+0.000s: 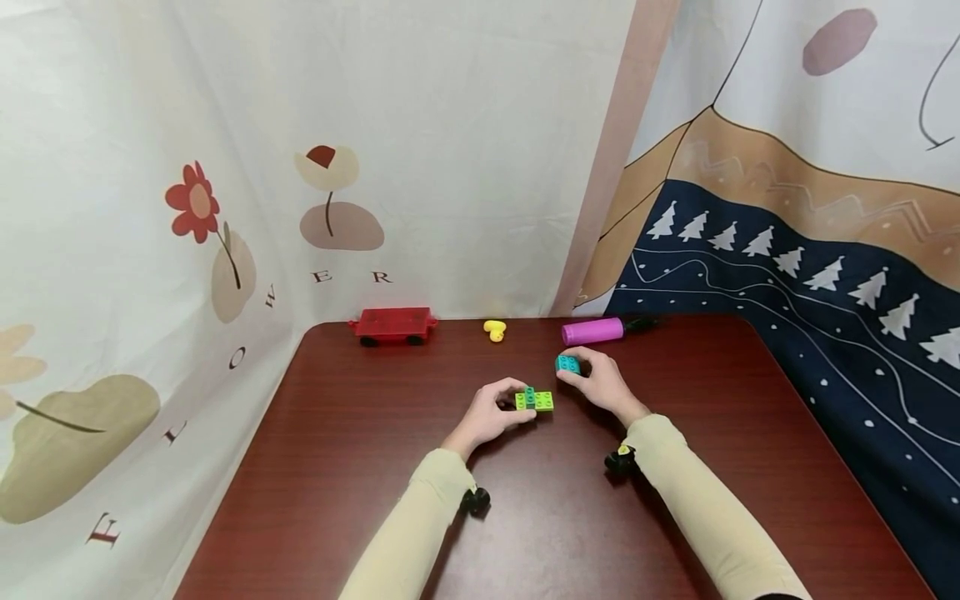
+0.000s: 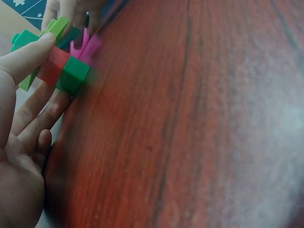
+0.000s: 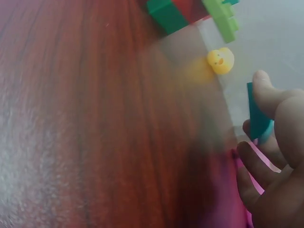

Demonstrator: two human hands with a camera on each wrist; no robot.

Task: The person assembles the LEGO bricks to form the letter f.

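The printed letters on the pale cloth read F, L, O, W, E, R, climbing from 8 toward 11 o'clock. The left hand pinches a block stack near the middle of the dark wooden table. Its lime plate bears a narrow green piece and sits over a red block and a dark green block. The plate's long axis runs from 9 to 3 o'clock; the green piece crosses it nearer the 9 o'clock end. The right hand grips a studded teal block, studs up, between 1 and 2 o'clock from the stack. With the wrist views blurred, I cannot tell whether either touches the table. From the stack, a yellow duck stands at 11 o'clock, a red wagon at 10.
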